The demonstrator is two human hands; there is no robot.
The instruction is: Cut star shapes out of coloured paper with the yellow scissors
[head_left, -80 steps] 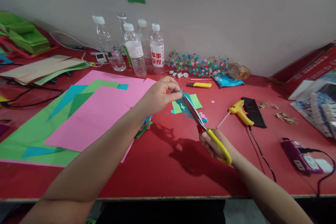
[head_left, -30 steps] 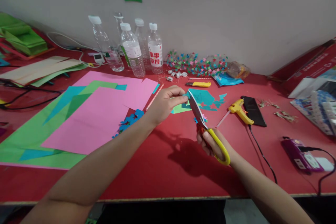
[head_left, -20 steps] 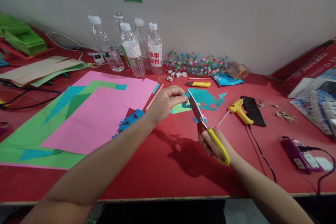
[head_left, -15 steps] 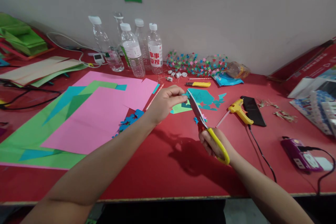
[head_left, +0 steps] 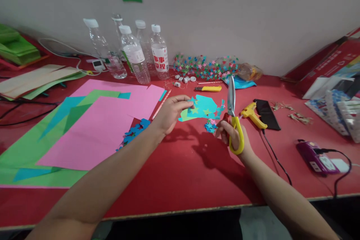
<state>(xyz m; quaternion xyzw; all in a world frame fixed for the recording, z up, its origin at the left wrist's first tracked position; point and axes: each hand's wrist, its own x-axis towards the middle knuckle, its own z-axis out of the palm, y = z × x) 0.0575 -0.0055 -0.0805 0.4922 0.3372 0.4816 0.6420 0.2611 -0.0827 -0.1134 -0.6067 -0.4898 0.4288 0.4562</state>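
Note:
My left hand pinches a small teal paper star between thumb and fingertips, over the table. Scissors with yellow and red handles are in my right hand, their blades together and pointing up, apart from the star. Behind my left fingertips lies a sheet of teal paper with cut edges, partly over light green paper. Between my hands sits a small pile of blue, pink and green paper stars. Blue paper scraps lie beside my left forearm.
Pink sheets and green sheets lie at left. Several plastic bottles stand at the back, near a star-covered bottle on its side. A yellow cutter, a glue gun, a black phone and a purple power block are to the right.
The scissors have moved right, away from the paper in my left hand, and turned upright with blades closed. A small star now shows at my left fingertips. The view has shifted slightly.

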